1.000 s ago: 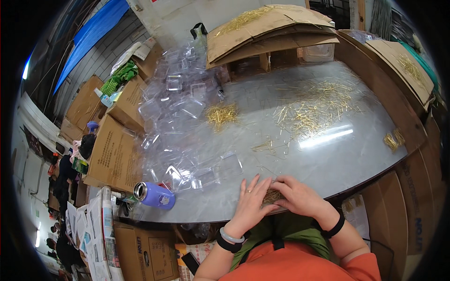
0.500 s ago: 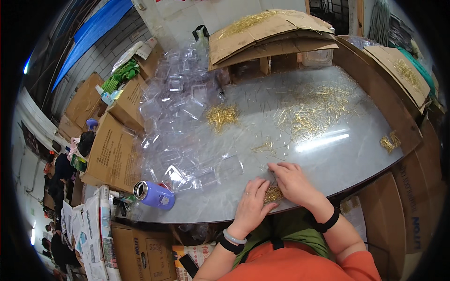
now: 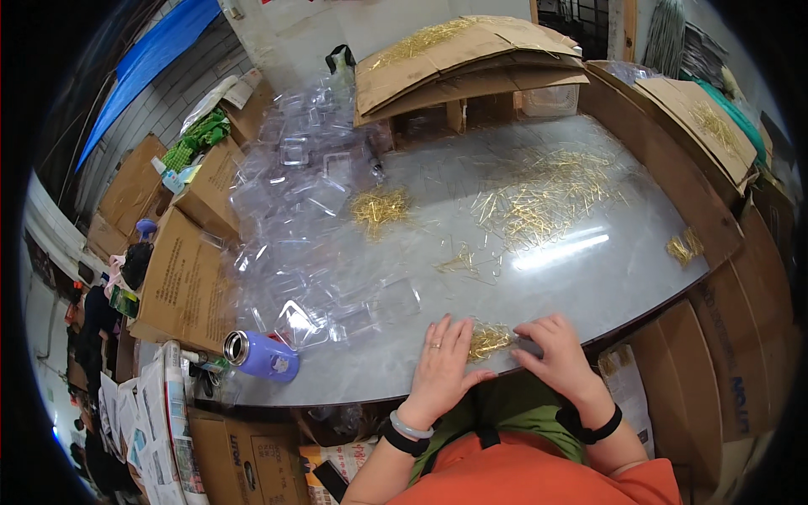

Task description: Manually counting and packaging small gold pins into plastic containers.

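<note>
A small pile of gold wire hooks (image 3: 489,341) lies at the table's near edge, between my two hands. My left hand (image 3: 443,362) lies flat along the pile's left side, fingers stretched out and thumb pointing toward it. At the pile's right end is my right hand (image 3: 557,352), fingers loosely bent and thumb apart from them. I see nothing held in either hand. Beyond them a few loose hooks (image 3: 459,259) lie on the grey tabletop (image 3: 370,370). Farther off are a denser heap of hooks (image 3: 379,210) and a wide scatter of them (image 3: 547,202).
Many clear plastic boxes (image 3: 295,210) cover the table's left side. A purple bottle (image 3: 268,357) stands near the front left edge. Stacked cardboard (image 3: 463,63) with gold wire pieces forms a shelf at the back. A small hook bundle (image 3: 684,247) sits by the right cardboard wall (image 3: 656,160).
My hands have parted: the right one moved right, off the pile's top, and the left flattened at its side. More of the pile shows. The whole view has shifted slightly.
</note>
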Action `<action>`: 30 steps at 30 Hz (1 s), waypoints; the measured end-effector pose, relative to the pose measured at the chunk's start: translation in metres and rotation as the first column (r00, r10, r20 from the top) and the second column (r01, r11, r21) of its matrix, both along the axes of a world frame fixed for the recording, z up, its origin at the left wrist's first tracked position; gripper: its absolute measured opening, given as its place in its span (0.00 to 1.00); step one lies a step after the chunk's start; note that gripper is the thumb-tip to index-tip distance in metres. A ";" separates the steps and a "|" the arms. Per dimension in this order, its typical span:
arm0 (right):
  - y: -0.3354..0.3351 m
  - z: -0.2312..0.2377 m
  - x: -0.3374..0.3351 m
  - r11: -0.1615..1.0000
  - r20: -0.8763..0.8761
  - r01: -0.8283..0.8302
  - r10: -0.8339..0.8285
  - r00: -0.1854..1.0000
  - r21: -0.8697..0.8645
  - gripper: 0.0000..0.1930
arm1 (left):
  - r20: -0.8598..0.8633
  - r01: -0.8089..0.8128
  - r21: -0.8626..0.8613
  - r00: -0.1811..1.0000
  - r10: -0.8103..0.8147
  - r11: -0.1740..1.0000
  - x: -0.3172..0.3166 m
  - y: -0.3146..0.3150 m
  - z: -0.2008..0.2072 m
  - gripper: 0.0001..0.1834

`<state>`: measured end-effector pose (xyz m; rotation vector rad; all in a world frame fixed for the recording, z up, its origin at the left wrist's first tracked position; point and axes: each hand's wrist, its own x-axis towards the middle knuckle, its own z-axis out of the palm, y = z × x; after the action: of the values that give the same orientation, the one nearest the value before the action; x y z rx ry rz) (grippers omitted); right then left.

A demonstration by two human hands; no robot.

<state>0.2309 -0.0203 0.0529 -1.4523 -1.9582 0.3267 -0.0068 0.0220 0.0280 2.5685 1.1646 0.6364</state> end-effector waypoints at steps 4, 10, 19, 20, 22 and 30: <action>-0.001 -0.023 -0.016 0.984 -0.030 0.067 -0.063 0.998 0.165 0.15 | -0.016 -0.003 0.050 1.000 0.004 0.999 0.007 -0.001 -0.001 0.46; 0.004 -0.023 -0.020 0.978 0.039 0.064 -0.073 0.997 0.200 0.18 | -0.024 -0.015 0.079 1.000 0.017 0.997 0.007 0.000 -0.002 0.45; 0.033 -0.009 -0.008 0.956 0.028 -0.015 0.007 1.000 0.291 0.19 | 0.081 -0.052 0.016 0.995 0.050 0.999 0.007 0.001 -0.005 0.48; 0.035 -0.008 -0.009 0.954 0.024 -0.048 0.043 0.999 0.296 0.19 | 0.095 -0.052 0.007 0.994 0.051 0.999 0.007 0.001 -0.006 0.48; 0.041 -0.018 -0.016 0.957 -0.009 -0.101 0.108 0.994 0.272 0.17 | 0.092 -0.046 0.012 0.995 0.045 0.999 0.007 0.001 -0.005 0.48; 0.035 -0.031 -0.032 0.992 -0.232 -0.005 0.035 0.972 0.129 0.11 | 0.089 -0.024 0.034 0.996 0.021 0.999 0.004 0.001 -0.008 0.47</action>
<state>0.1993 0.0145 0.0221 -1.2535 -1.7719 0.3577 -0.0025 0.0234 0.0200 2.5309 1.1653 0.7737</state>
